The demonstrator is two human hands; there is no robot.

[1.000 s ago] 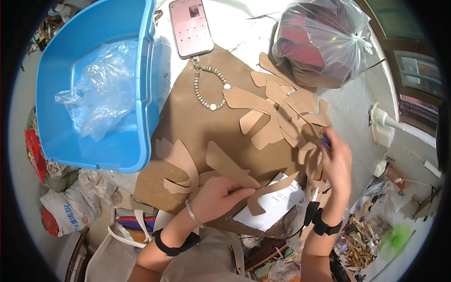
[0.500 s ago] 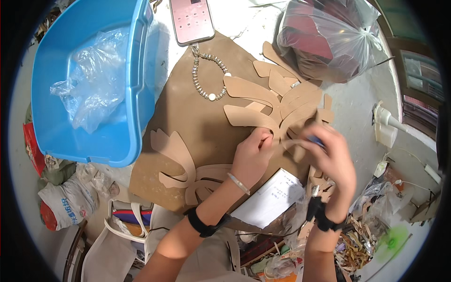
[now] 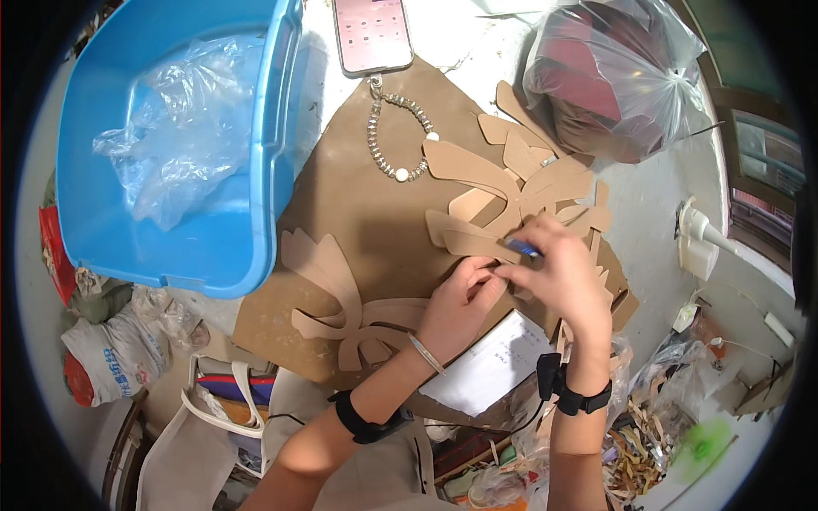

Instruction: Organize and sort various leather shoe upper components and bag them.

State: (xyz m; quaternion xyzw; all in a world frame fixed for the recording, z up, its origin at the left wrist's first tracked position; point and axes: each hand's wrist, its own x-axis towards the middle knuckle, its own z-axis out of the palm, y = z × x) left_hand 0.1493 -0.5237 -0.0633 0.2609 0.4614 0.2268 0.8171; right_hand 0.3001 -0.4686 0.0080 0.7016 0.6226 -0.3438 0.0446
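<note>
My left hand is closed, thumb and fingertips pinched at the edge of a curved tan cut piece that looks like leather. My right hand is closed round a small blue tool, its kind mostly hidden by the fingers. The right thumb and fingertips meet the left fingertips at the piece. More curved tan pieces lie overlapping beyond the hands, and another group of pieces lies to the left. All rest on a brown sheet.
A blue tub with clear plastic inside stands at left. A phone with a beaded strap lies at the far side. A tied clear bag sits far right. Handwritten paper lies near my wrists; scraps fill the lower right.
My right hand has come left and in against the left fingertips; a thin tan strip stretched between the hands no longer shows. The whole view has shifted slightly.
</note>
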